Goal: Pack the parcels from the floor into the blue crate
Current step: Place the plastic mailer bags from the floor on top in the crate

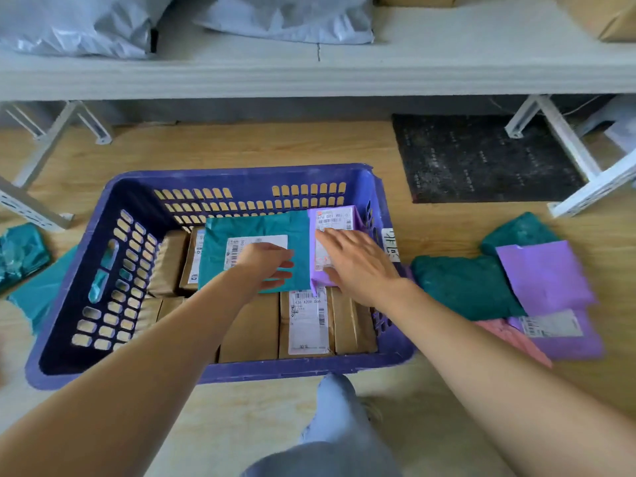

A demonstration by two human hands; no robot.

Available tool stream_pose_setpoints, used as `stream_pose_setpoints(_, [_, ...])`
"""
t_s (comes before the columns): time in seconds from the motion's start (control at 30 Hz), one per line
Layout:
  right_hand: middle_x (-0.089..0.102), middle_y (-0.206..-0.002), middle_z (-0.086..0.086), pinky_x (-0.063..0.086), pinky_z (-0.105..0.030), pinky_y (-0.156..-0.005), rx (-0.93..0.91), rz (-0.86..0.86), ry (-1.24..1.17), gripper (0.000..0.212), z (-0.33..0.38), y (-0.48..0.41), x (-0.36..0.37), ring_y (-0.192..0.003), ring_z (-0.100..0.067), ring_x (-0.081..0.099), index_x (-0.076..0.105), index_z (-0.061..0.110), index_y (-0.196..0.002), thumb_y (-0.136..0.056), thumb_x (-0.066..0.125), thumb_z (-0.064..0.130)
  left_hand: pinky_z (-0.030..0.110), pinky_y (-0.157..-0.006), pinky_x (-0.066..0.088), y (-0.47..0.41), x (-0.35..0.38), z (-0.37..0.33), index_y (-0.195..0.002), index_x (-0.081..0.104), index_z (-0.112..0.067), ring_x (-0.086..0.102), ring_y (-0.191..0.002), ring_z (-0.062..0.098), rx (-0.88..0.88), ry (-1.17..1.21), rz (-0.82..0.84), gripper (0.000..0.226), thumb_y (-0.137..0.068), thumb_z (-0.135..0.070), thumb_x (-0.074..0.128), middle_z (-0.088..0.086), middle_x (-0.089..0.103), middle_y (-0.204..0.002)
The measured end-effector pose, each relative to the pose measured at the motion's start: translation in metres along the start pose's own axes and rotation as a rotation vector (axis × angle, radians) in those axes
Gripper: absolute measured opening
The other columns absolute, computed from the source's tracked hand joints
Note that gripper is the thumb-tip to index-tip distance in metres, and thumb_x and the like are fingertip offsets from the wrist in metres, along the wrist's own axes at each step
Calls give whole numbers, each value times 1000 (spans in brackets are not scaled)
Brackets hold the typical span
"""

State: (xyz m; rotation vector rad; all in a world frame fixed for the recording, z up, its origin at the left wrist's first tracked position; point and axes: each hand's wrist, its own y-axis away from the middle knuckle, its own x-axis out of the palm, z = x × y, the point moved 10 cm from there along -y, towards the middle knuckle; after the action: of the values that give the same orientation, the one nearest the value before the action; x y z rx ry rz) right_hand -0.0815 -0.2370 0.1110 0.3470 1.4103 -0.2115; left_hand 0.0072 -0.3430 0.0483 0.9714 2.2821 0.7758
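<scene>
The blue crate [69,297] sits on the wooden floor, its bottom lined with brown cardboard parcels [251,325]. A teal parcel [254,228] and a purple parcel [335,218] lie side by side on top of them at the far right. My left hand [266,261] rests on the teal parcel with fingers loosely bent. My right hand [354,263] lies flat on the purple parcel, fingers straight. On the floor to the right lie more parcels: teal [464,287], purple [543,273] and pink [512,339].
Teal parcels [20,253] lie on the floor left of the crate. A grey shelf [309,74] with metal legs [564,139] stands behind, carrying grey bags and cardboard boxes. A black mat [481,156] lies under it. My knee in jeans [337,407] is near the crate's front.
</scene>
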Motion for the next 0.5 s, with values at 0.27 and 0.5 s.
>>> stream_pose_setpoints(0.27, [37,-146,-10,36,-39,-100,275,-156,-29,66,-86,103,-92,-128,-30,42,14,12,-150,-95,49,27,31,-78,54,80,87,-94,-103,64,-11,66,-83,20,244,-78,202,14,-90,-16,61,10,69,-101])
stream_pose_setpoints(0.5, [32,-149,-5,39,-41,-95,519,-265,23,63,-180,231,-155,-127,-28,43,15,15,-149,-96,48,28,20,-56,52,167,222,-154,-86,62,-21,60,-73,18,418,-204,439,4,-90,-19,62,7,66,-95])
